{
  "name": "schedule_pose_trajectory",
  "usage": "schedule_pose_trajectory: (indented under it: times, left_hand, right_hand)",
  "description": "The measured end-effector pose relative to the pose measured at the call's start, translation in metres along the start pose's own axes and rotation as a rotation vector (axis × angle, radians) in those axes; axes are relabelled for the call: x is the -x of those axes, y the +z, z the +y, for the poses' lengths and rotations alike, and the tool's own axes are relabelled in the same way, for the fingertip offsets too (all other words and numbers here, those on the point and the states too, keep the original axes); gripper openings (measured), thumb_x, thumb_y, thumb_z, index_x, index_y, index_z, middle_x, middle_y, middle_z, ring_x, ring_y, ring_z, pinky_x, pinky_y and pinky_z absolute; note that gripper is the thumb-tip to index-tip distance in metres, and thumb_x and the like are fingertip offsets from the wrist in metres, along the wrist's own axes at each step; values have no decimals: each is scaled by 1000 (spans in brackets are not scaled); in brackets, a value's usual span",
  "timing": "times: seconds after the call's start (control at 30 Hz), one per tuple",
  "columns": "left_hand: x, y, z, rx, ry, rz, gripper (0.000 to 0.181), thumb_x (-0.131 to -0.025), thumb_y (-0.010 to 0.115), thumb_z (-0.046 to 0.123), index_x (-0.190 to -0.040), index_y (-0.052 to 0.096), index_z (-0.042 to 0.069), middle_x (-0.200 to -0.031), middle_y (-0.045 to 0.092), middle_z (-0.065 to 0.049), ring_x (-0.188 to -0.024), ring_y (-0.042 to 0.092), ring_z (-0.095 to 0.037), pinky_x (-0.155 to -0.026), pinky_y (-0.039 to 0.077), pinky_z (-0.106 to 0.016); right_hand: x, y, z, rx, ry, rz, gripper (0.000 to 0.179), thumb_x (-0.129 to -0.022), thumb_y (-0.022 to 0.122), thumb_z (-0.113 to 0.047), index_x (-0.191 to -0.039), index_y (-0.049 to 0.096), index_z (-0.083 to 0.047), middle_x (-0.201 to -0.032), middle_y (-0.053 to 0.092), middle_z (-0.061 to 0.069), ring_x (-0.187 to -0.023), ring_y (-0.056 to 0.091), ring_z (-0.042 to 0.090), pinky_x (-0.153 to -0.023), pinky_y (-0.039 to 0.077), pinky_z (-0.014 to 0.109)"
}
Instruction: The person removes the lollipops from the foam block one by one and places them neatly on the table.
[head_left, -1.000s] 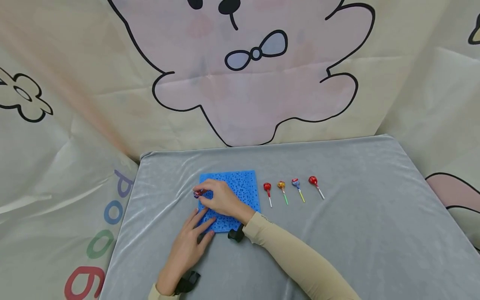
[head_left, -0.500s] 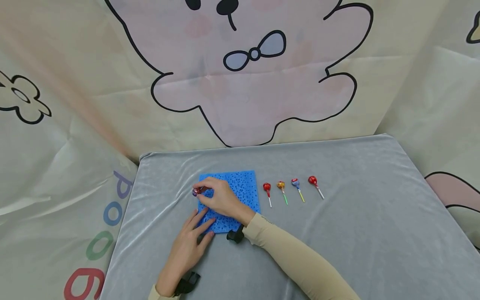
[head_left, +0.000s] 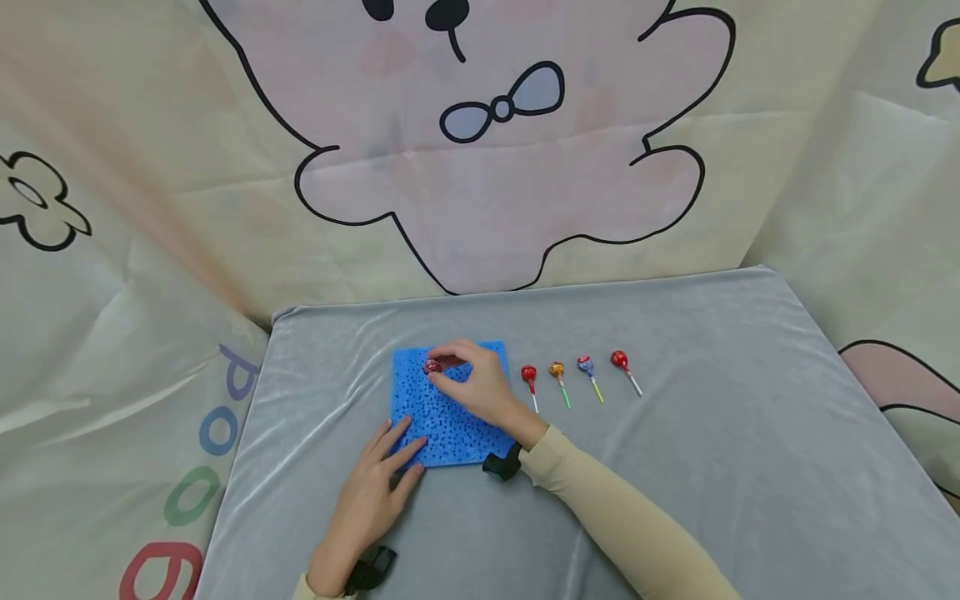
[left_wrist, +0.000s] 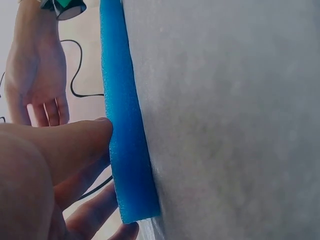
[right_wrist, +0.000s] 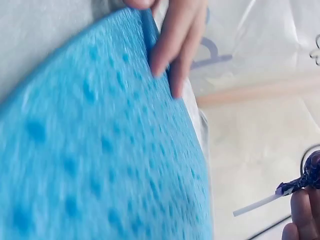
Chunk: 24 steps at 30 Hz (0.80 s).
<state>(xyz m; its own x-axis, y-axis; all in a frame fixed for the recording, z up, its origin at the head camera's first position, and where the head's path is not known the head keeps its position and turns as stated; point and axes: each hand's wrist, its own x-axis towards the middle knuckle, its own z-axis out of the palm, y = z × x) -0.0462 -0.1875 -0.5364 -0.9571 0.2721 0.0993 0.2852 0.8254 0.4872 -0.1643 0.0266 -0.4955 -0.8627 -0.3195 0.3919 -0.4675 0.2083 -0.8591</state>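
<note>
A blue sponge block (head_left: 450, 433) with dark pits over its top lies flat on the table. My left hand (head_left: 371, 492) rests at its near left corner; in the left wrist view the thumb (left_wrist: 85, 145) touches the side of the block. Over the far part of the block, my right hand (head_left: 480, 383) pinches a lollipop (head_left: 432, 367) by its wrapped head. Its white stick and dark blue wrapper show in the right wrist view, where the lollipop (right_wrist: 295, 186) is apart from the sponge.
Right of the sponge lie several lollipops in a row: a red one (head_left: 528, 374), an orange one (head_left: 556, 369), a blue-and-red one (head_left: 585, 364) and another red one (head_left: 619, 359). A grey cloth (head_left: 712, 467) covers the table. Printed fabric (head_left: 502, 192) hangs behind it.
My right hand has moved right with the lollipop, from the sponge's left edge to over its far part. My left hand stays at the corner. The head view has shifted slightly.
</note>
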Motion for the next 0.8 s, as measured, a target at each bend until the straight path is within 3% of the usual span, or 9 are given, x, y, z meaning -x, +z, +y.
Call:
schedule_pose_trajectory:
  times: [0.37, 0.63, 0.8]
  left_hand:
    - [1, 1, 1, 4, -6, -1, 40, -98, 75, 25, -137, 71, 19, -161, 49, -7, -152, 37, -41, -113, 43, -65]
    - [1, 0, 2, 18, -7, 1, 41, -98, 75, 24, -138, 70, 17, -162, 48, -7, -153, 36, -42, -114, 42, -65]
    - [1, -1, 2, 24, -9, -4, 41, -98, 75, 23, -138, 70, 17, -162, 47, -7, -154, 35, -41, -114, 41, -65]
  right_hand:
    - [12, -45, 8, 20, 42, 90, 29, -93, 77, -8, -121, 75, -3, -112, 74, 10, -102, 70, 24, -90, 57, 59]
    - [18, -71, 9, 7, 78, 161, 27, -92, 79, -6, -118, 74, 1, -111, 73, 15, -102, 68, 30, -93, 56, 56]
    - [22, -86, 8, 29, 116, 184, 26, -93, 78, -8, -118, 74, -4, -113, 73, 13, -103, 68, 28, -91, 57, 33]
